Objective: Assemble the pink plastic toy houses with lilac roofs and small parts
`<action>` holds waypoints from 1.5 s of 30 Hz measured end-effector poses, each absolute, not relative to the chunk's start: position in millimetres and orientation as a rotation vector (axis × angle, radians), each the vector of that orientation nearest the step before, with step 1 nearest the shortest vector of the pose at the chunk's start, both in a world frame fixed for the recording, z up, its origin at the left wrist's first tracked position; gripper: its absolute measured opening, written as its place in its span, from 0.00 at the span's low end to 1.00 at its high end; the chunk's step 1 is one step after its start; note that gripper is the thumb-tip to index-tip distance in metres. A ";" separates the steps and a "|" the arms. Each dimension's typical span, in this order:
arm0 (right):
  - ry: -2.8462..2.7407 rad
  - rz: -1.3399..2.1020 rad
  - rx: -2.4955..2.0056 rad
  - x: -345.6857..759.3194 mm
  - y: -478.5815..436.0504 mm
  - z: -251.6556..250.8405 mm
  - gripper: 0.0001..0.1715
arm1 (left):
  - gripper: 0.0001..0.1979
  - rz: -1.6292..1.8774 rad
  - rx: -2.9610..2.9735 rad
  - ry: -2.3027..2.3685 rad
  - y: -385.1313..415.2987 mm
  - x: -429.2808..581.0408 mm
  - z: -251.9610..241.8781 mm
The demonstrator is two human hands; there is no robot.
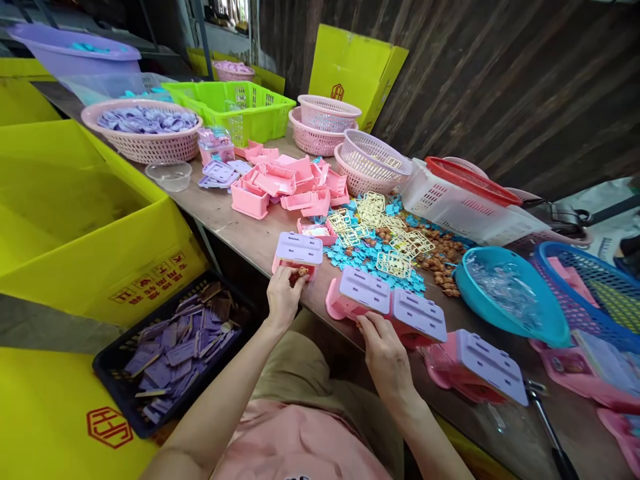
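Observation:
My left hand (283, 298) pinches a small brown bear-shaped piece (303, 271) at the front of a pink toy box with a lilac lid (300, 248). My right hand (387, 350) is at the near side of another lilac-lidded pink toy box (364, 291), its fingertips drawn together by the box's front. Whatever they hold is too small or hidden to make out. Touching that box on the right stands a third one (418, 317). A further lidded box (483, 367) lies beyond my right hand, with clear plastic at its side.
Loose pink trays (280, 180), cream frames (395, 263), blue pieces (350, 257) and brown pieces (445, 260) cover the table's middle. A hammer (547, 420) lies at right, near a blue bowl (510, 293). Below left are a black crate (107, 373) and yellow cartons (150, 247).

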State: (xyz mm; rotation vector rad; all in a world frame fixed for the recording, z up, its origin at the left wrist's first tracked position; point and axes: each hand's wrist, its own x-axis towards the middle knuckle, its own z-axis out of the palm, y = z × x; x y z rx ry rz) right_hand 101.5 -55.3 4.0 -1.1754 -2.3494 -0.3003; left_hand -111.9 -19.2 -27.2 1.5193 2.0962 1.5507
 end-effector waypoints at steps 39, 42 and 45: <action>-2.116 -0.455 -1.173 104.6 -45.8 -20.0 0.13 | 0.09 1.258 1.477 2.497 9.7 -113.2 -45.0; -2.098 -0.399 -1.200 103.7 -46.6 -19.5 0.14 | 0.11 1.400 1.490 2.471 2.4 -110.4 -39.6; -2.065 -0.336 -1.240 101.8 -48.1 -18.4 0.14 | 0.11 1.649 1.823 2.204 -10.2 -97.2 -19.1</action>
